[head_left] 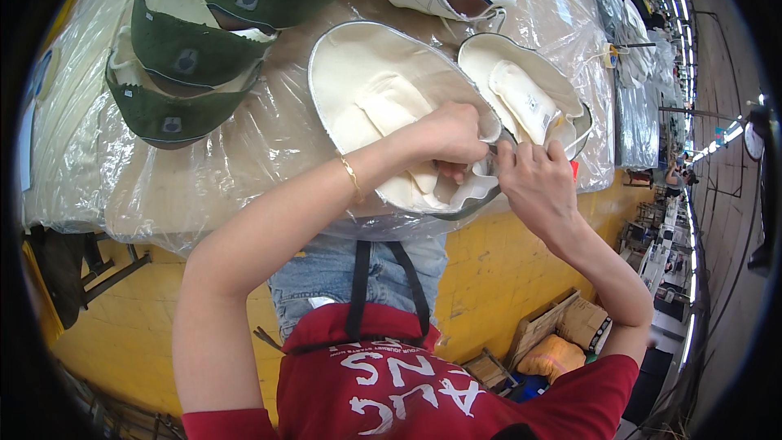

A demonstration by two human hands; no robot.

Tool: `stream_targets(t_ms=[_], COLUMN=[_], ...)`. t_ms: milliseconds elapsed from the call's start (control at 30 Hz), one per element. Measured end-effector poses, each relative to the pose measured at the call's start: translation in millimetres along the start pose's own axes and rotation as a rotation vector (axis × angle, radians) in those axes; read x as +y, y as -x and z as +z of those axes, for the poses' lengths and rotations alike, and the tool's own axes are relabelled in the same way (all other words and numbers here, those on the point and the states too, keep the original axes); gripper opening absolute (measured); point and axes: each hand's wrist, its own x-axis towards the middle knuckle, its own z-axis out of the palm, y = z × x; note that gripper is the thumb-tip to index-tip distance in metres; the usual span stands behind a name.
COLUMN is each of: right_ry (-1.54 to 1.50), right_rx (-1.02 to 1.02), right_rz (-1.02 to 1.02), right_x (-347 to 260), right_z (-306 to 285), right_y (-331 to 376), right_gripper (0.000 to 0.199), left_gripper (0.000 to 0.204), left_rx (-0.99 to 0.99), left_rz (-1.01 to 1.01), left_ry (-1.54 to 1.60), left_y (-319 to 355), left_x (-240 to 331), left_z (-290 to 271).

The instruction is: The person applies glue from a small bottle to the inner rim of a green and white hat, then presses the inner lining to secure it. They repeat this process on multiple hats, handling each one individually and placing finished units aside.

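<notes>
While both my hands work at frame centre, the cream cap [383, 106] lies upside down on the plastic-covered table [244, 155], its pale lining facing up and a grey edge running round it. My left hand [448, 134] is curled tight, fingers tucked inside the near rim, pinching the soft cream fabric. My right hand [533, 179] pinches the same rim just beside it, fingers closed on the grey edge. A second cream cap [521, 85] sits just right of it. Green caps [183, 65] are stacked at upper left.
</notes>
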Motion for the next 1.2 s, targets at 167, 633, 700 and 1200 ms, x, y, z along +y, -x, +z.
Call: stream_targets(t_ms=[167,633,700,1200], right_ry=[-0.008,-0.418,-0.419,-1.062], right_rx=[0.008,0.222,0.207,0.178], right_rz=[0.029,0.525,0.862,0.911], right_x=[-1,35,66,102], right_z=[-3,8,22,103], right_y=[10,36,53,50], right_gripper=[0.006,0.026,0.034,0.059], left_gripper=[0.025,0.025,0.027,0.024], left_rx=[-0.004,0.066,0.101,0.364], left_rz=[0.017,0.121,0.118,0.164], left_ry=[0.045,0.014,-0.032,-0.026], left_y=[1,3,3,0], left_x=[-2,-5,-4,-8], left_z=[0,4,6,24])
